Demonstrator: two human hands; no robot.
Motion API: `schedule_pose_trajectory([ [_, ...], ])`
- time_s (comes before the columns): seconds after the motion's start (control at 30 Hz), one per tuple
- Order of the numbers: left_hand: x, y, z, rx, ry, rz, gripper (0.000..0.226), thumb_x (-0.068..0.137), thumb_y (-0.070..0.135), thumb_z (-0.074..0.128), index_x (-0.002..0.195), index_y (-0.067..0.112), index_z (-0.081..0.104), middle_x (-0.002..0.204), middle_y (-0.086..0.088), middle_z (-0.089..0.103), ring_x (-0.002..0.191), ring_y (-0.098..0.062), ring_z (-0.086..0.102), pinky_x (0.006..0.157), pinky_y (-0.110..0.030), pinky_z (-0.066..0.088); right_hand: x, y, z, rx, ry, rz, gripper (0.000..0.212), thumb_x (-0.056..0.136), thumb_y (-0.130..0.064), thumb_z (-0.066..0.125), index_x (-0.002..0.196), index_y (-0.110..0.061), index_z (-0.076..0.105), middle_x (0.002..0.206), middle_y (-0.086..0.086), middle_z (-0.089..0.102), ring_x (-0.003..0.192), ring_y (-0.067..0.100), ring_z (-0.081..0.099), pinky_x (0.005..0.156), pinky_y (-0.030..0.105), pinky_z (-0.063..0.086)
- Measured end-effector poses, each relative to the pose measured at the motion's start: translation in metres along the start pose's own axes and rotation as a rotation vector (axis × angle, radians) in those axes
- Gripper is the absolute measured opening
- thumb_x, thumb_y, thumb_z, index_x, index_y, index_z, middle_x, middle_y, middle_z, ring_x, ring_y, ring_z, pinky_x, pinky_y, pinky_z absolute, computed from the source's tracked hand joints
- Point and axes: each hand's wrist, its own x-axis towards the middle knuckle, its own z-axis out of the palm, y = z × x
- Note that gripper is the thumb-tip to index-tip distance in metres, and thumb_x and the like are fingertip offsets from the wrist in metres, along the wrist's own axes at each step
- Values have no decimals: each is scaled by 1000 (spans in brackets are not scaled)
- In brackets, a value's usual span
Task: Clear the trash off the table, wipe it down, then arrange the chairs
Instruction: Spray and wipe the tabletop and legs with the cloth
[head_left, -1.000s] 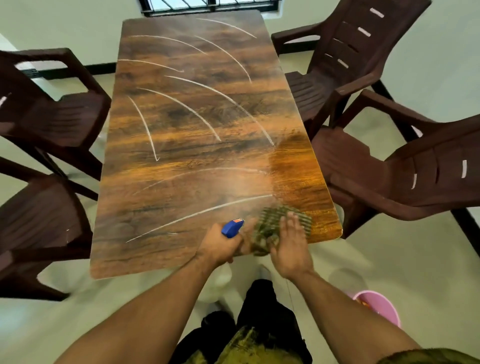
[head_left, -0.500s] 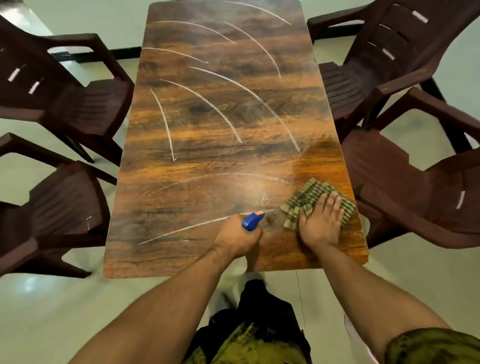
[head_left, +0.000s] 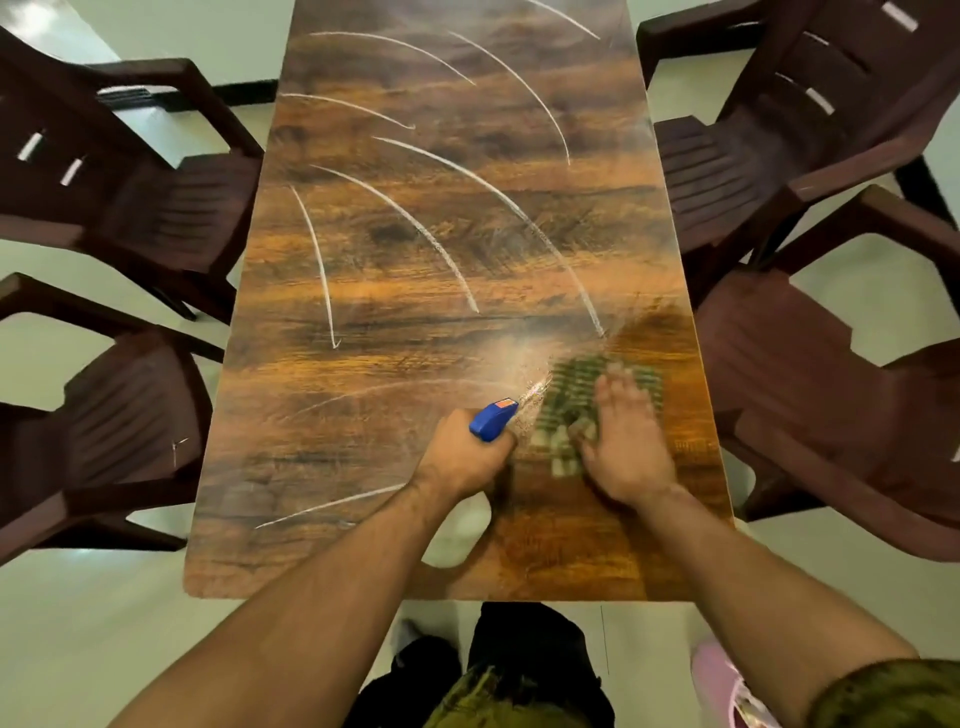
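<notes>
A long wood-grain table (head_left: 395, 291) runs away from me, streaked with several white curved marks. My left hand (head_left: 462, 457) grips a spray bottle (head_left: 491, 418) with a blue head, its pale body hanging below my fist, nozzle aimed at the wet patch ahead. Just to the right, my right hand (head_left: 626, 441) presses flat on a green checked cloth (head_left: 582, 395) lying on the table near its right edge. The cloth and this hand are blurred by motion.
Dark brown plastic chairs stand on both sides: two on the left (head_left: 130, 208) (head_left: 104, 431) and two on the right (head_left: 810, 156) (head_left: 841, 415), all close to the table. A pink bin (head_left: 727, 686) sits on the pale floor at the lower right.
My right hand has slid the cloth from the table's near edge farther onto the top. The left hand moved forward with the bottle, and a misty wet patch now shows ahead of the nozzle.
</notes>
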Motion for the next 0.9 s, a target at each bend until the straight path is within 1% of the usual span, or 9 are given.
schedule_pose_trajectory([
  [0.1, -1, -4, -10, 12, 40, -13, 33, 89, 14, 66, 62, 15, 47, 53, 1, 45, 44, -11, 39, 47, -22, 36, 48, 14, -18, 204, 23, 510, 87, 99, -60, 20, 156, 2, 0, 164, 24, -4, 152, 38, -5, 124, 49, 3],
  [0.2, 0, -8, -19, 6, 74, -41, 31, 88, 12, 66, 64, 15, 48, 56, 0, 43, 52, -15, 40, 53, -27, 37, 77, -19, -31, 261, 21, 591, 85, 99, -53, 29, 156, 3, 1, 164, 25, -4, 152, 39, -6, 124, 51, 3],
  [0.33, 1, -13, -26, 0, 133, -57, 33, 86, 14, 68, 62, 14, 46, 56, -2, 43, 54, -18, 40, 54, -32, 36, 51, -102, -24, 127, -42, -47, 76, 96, -49, 8, 158, -8, -7, 164, 15, -15, 151, 31, -19, 122, 44, -11],
  [0.43, 1, -13, -27, 0, 99, -60, 25, 88, 15, 67, 68, 12, 54, 58, -4, 50, 54, -18, 47, 54, -30, 42, -7, -129, -8, 95, -134, -568, 75, 95, -50, 29, 159, -11, 16, 166, 13, 13, 154, 28, -1, 124, 43, -8],
  [0.5, 1, -17, -28, 12, 69, -57, 26, 88, 15, 67, 67, 11, 52, 56, -3, 49, 52, -17, 45, 52, -29, 40, -27, -107, 2, 62, -88, -665, 77, 92, -53, 36, 157, -12, 25, 165, 13, 19, 154, 28, 7, 122, 43, -1],
  [0.6, -7, -25, -29, 30, 14, -74, 28, 86, 22, 68, 68, 6, 55, 58, -8, 52, 52, -21, 48, 54, -34, 42, -39, -61, 14, 65, -50, -279, 80, 97, -58, 26, 159, -14, -1, 166, 8, -10, 154, 24, -10, 123, 42, -3],
  [0.73, -23, -50, -38, 11, 4, -45, 36, 86, 26, 68, 75, -6, 56, 61, -13, 52, 55, -22, 47, 55, -38, 41, -41, -91, 11, 268, 104, 584, 87, 98, -56, 34, 157, -2, 1, 165, 20, 1, 153, 34, -1, 124, 49, 7],
  [0.8, -32, -64, -46, 13, 22, -16, 33, 87, 22, 69, 67, 1, 53, 58, -9, 49, 54, -20, 42, 55, -35, 36, -47, -138, 12, 309, 91, 585, 86, 96, -52, 34, 156, -2, -2, 165, 21, -3, 153, 35, -4, 124, 49, 3],
  [0.9, -43, -85, -61, 28, 15, -1, 33, 80, 26, 67, 59, 13, 46, 50, -3, 44, 49, -20, 39, 52, -33, 34, -77, -205, 33, 188, 41, 52, 82, 91, -49, 34, 158, -6, 13, 166, 16, 2, 154, 31, -4, 123, 47, 2],
])
